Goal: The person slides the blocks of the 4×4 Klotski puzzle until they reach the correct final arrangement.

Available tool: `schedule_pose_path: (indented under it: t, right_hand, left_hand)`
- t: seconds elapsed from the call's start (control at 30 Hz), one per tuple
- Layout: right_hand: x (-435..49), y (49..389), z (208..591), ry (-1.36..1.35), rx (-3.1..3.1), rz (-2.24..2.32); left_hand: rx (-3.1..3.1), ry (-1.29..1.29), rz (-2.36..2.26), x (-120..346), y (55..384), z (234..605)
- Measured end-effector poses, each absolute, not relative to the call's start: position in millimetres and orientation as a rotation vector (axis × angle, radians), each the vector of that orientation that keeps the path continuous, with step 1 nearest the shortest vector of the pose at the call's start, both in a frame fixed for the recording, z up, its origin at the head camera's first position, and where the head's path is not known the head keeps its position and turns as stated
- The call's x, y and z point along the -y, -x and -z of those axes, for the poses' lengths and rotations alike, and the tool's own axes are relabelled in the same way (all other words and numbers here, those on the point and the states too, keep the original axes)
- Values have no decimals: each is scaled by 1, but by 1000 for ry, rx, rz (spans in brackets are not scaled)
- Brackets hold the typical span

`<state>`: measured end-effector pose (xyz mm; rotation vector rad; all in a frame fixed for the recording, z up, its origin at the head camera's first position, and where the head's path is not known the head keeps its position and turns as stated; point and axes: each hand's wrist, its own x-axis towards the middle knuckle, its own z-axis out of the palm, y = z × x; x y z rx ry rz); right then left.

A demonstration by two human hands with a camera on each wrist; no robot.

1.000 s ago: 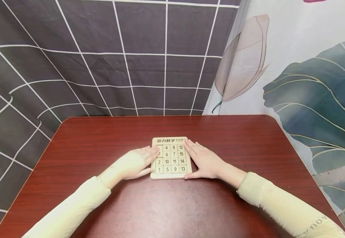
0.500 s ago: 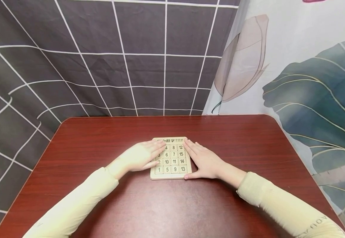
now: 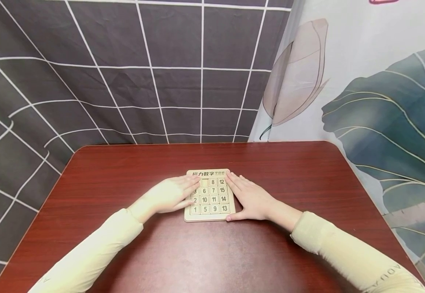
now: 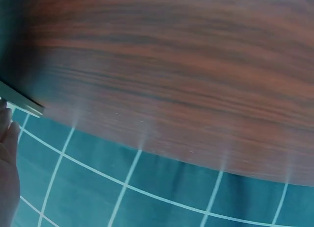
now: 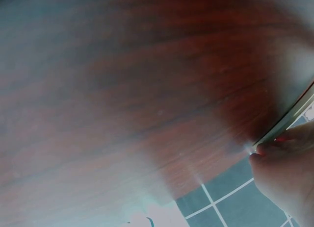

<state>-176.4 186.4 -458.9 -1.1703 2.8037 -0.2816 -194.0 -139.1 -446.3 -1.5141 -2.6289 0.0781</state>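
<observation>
A pale wooden sliding number puzzle (image 3: 214, 204) lies flat on the table, with dark characters along its far edge. Its top row has a vacant slot (image 3: 205, 182) in the second column, left of the 8 tile (image 3: 213, 182). My left hand (image 3: 170, 193) lies across the puzzle's left side, straight fingertips on the top-left corner area, hiding the tile there. My right hand (image 3: 252, 199) rests along the right edge, fingers extended near the upper corner and thumb at the lower one. Both wrist views show only a strip of the puzzle's edge (image 4: 22, 100) beside the fingers.
The reddish-brown wooden table (image 3: 212, 256) spreads around the puzzle on all sides. Behind it hangs a dark grey curtain (image 3: 175, 87) with a white grid. A pale curtain (image 3: 358, 40) with large leaf prints hangs at the right.
My left hand first reached farther up and right over the 4 tile, then drew back left. The slot moved from the first to the second top-row column. My right hand stays put.
</observation>
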Motion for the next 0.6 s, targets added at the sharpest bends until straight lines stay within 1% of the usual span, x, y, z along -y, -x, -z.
schedule_pose_path:
  t: [0.27, 0.6]
  right_hand:
    - [-187, 177, 459, 1168, -2804, 262]
    - [-187, 176, 459, 1173, -2809, 273]
  left_hand:
    - [2592, 1498, -91, 148, 190, 443]
    - [2596, 1551, -76, 116, 201, 437]
